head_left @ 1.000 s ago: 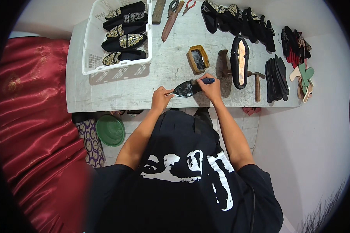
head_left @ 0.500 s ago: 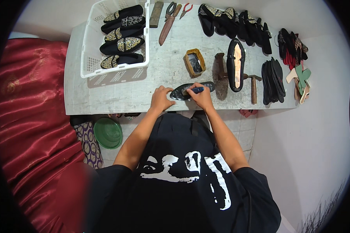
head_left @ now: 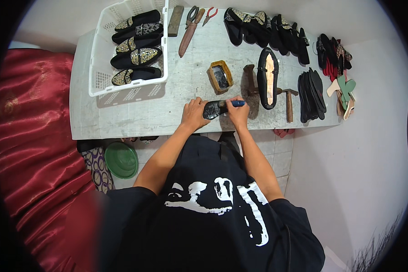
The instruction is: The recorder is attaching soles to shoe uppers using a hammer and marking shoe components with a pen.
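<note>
The left hand (head_left: 194, 114) presses down on a black shoe sole (head_left: 214, 109) at the near edge of the worktop (head_left: 136, 113), fingers curled closed over its left end. The right hand (head_left: 237, 112) has its fingers pinched shut around a blue-handled tool (head_left: 235, 104) laid across the sole's right end. Since half a second ago the sole looks shorter and more bunched between the hands. A hammer (head_left: 288, 102) lies just right; a white basket (head_left: 105, 68) of slippers sits far left.
</note>
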Motion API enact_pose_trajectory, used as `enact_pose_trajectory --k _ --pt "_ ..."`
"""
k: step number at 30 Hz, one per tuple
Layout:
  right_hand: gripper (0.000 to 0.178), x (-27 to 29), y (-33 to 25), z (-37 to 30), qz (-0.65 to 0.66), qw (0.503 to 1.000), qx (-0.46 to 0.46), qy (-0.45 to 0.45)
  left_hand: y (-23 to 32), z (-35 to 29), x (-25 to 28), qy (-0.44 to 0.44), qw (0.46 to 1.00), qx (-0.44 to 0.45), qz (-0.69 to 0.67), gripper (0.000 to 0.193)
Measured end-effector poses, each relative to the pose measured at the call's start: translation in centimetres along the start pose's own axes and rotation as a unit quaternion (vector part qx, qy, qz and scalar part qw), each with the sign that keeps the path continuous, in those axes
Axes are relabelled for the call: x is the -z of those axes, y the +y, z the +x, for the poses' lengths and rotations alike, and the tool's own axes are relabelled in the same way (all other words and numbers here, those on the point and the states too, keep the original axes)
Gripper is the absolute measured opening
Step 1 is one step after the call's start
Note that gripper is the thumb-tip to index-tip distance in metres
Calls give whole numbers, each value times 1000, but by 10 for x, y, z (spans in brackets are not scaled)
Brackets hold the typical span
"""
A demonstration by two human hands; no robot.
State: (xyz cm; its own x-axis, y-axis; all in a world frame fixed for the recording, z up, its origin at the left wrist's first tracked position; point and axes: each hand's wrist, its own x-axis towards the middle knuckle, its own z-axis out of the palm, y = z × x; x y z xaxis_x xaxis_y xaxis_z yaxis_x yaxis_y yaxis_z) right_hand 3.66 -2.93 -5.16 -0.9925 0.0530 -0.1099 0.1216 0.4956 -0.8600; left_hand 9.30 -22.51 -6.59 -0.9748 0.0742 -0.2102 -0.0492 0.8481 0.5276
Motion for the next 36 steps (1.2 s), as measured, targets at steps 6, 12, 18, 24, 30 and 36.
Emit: enact_pose_trajectory --k 6,12,18,24,30,36 --pt "20 16 -12 -4 -46 998 26 33 -5 -3 9 2 1000 -16 -1 76" --pt "19 6 -40 -18 10 983 136 -123 -45 -28 41 0 999 -27 31 74" --pt "17 -27 -56 -14 -13 946 243 -214 -43 -28 43 6 999 -20 39 85" --pt "15 -31 -46 -8 -47 927 270 -258 -41 -33 31 22 999 47 14 88" --pt "16 1 -33 -3 -116 949 221 -193 -46 -47 14 91 995 50 4 88" --pt "18 -13 -47 -10 -118 918 298 -231 -43 -45 11 78 995 63 -5 88"
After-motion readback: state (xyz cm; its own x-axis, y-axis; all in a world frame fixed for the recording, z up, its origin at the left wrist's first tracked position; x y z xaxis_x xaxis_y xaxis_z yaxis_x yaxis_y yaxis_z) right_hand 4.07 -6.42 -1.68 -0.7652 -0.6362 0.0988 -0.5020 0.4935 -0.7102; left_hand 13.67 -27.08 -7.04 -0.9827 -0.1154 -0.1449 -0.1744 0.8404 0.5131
